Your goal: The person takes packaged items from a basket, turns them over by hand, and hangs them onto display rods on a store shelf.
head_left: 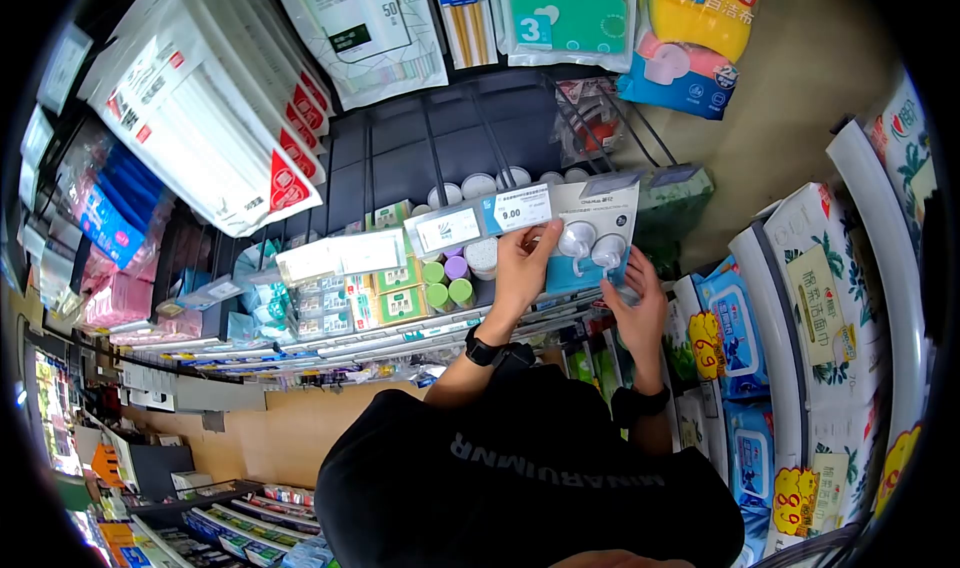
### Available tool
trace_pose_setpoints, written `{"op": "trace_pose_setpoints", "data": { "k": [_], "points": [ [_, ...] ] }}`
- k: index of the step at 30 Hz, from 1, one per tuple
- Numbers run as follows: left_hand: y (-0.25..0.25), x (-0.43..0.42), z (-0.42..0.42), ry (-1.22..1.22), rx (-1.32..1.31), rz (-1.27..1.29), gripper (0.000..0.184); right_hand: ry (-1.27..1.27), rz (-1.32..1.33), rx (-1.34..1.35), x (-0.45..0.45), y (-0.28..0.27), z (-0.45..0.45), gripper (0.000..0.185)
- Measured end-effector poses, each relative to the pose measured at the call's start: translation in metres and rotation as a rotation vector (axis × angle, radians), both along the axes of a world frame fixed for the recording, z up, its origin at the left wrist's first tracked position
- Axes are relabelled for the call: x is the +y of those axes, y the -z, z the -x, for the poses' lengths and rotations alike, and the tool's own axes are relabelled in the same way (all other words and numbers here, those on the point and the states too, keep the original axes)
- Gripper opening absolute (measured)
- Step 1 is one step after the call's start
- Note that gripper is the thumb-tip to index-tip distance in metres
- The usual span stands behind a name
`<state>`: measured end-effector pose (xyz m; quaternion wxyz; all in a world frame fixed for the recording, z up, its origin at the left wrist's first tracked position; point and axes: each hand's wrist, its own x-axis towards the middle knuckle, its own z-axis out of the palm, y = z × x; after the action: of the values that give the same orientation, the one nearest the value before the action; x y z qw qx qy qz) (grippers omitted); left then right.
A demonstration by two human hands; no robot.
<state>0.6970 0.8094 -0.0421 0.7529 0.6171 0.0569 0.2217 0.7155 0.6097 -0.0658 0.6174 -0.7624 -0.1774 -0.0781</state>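
Observation:
A blister card with two round hooks hangs at the front of the shelf rack, right of a price tag reading 9.00. My left hand is at the card's left edge, fingers bent, with the thumb and index finger pinched near the lower edge of the price tag. On the card's lower right, my right hand has its fingers curled round the edge beside the clear plastic. Both hands are closed on the card. Dark bands circle both wrists.
Bagged goods hang at upper left, a yellow sponge pack at upper right. Capped tubs stand behind the price tags. Shelves with blue wipe packs run along the right. A lower shelf lies at bottom left.

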Motion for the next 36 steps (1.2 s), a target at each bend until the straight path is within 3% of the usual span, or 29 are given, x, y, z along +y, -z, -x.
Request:
{"op": "trace_pose_setpoints", "data": {
  "k": [11, 16, 26, 32, 34, 36],
  "points": [
    [0.002, 0.004, 0.0, -0.009, 0.028, -0.055, 0.019, -0.011, -0.031, 0.0, 0.006, 0.008, -0.014, 0.064],
    [0.007, 0.001, -0.004, -0.023, -0.11, -0.094, 0.02, 0.025, -0.052, 0.006, 0.007, 0.009, -0.015, 0.065],
    [0.009, 0.005, -0.013, -0.057, -0.024, -0.013, 0.02, 0.009, -0.028, -0.025, 0.013, 0.002, -0.03, 0.065],
    [0.018, 0.012, -0.022, -0.168, -0.059, -0.2, 0.02, 0.002, -0.022, -0.025, 0.018, 0.002, -0.039, 0.063],
    [0.019, 0.019, -0.028, -0.189, -0.037, -0.429, 0.024, -0.002, -0.028, -0.026, 0.022, 0.001, -0.043, 0.064],
    [0.011, 0.019, -0.031, -0.194, -0.032, -0.417, 0.027, -0.01, -0.016, -0.033, 0.025, 0.002, -0.047, 0.064]
  ]
}}
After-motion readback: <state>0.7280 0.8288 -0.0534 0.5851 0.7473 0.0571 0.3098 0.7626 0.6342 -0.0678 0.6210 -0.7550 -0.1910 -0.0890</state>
